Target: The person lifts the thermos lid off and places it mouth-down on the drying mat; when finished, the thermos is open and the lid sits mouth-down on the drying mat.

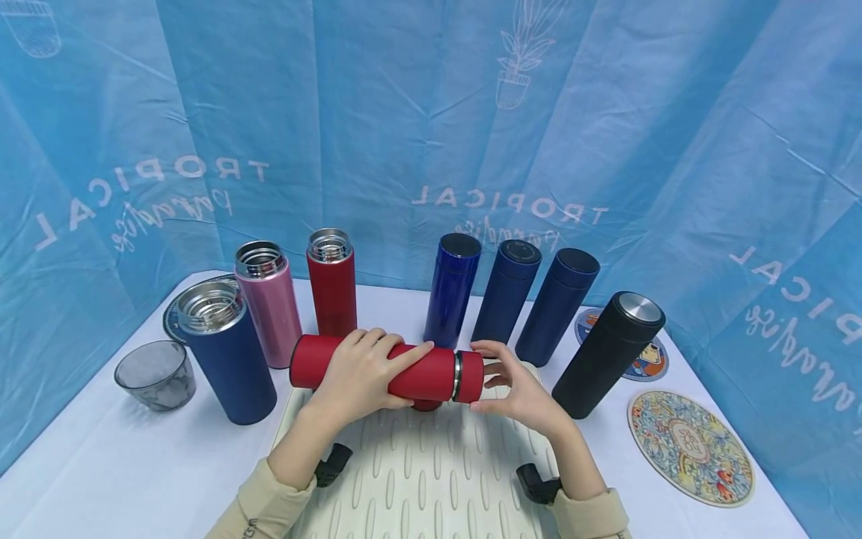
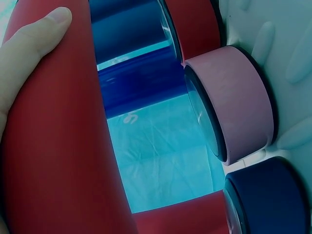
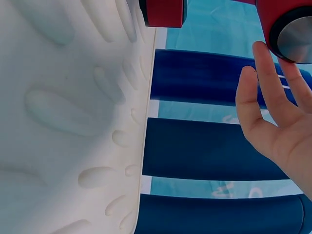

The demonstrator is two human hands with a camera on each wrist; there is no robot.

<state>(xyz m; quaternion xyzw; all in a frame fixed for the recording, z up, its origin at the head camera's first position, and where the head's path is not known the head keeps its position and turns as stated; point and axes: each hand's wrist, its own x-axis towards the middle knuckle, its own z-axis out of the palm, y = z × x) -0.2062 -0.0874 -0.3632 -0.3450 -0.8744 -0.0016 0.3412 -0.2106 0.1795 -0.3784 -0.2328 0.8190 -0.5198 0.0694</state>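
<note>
My left hand (image 1: 360,370) grips a red thermos (image 1: 424,372) lying level across the middle, its thumb along the body, also seen in the left wrist view. At the thermos's right end, my right hand (image 1: 515,385) has index finger and thumb at opposite edges of the red lid (image 1: 470,376); its other fingers are spread beside the lid's metal-centred end. A steel band shows between lid and body. Beneath the thermos, a red lid (image 2: 200,29), a pink lid (image 2: 234,102) and a dark blue lid (image 2: 268,195) sit on a cream ridged surface (image 1: 431,479).
Lidless navy (image 1: 232,367), pink (image 1: 272,314) and red (image 1: 333,292) thermoses stand at left, near a grey glass bowl (image 1: 158,378). Several lidded blue thermoses (image 1: 505,299) and a black one (image 1: 599,359) stand at right. A patterned round coaster (image 1: 690,449) lies at far right.
</note>
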